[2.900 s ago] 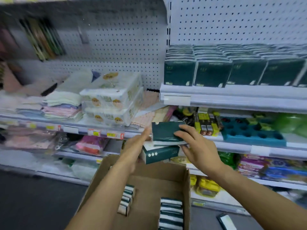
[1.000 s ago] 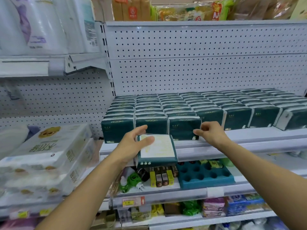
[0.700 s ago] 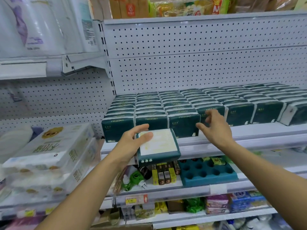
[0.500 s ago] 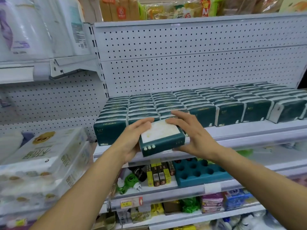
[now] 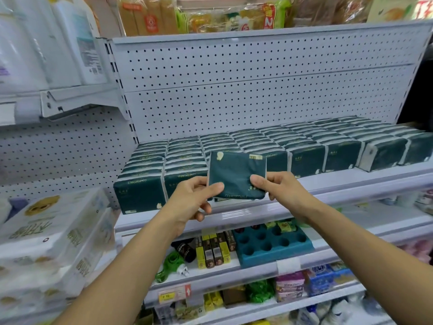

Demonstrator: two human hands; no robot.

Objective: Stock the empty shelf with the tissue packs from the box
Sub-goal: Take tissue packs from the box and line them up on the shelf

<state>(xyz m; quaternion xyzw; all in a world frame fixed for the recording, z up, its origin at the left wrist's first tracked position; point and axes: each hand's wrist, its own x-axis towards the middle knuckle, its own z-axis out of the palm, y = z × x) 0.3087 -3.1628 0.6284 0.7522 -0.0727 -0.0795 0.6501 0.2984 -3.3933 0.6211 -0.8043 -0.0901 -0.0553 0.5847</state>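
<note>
A dark green tissue pack [image 5: 236,173] stands upright in the air in front of the white shelf [image 5: 365,181], its broad face towards me. My left hand [image 5: 194,198] pinches its lower left corner with thumb on the front. My right hand [image 5: 278,187] grips its lower right corner the same way. Behind it, rows of matching green tissue packs [image 5: 304,146] fill the shelf from left to right, several deep. The box is out of view.
White wrapped paper-roll bundles [image 5: 46,231] stack at the left. Below the shelf sit a blue tray with round holes [image 5: 271,245] and small yellow and brown boxes [image 5: 214,249]. A pegboard wall [image 5: 257,90] backs the shelf; snack bags [image 5: 210,15] stand on top.
The pack lay flat in my left hand with its pale top up; my right hand joined it, and both hands have turned it upright in front of the front row.
</note>
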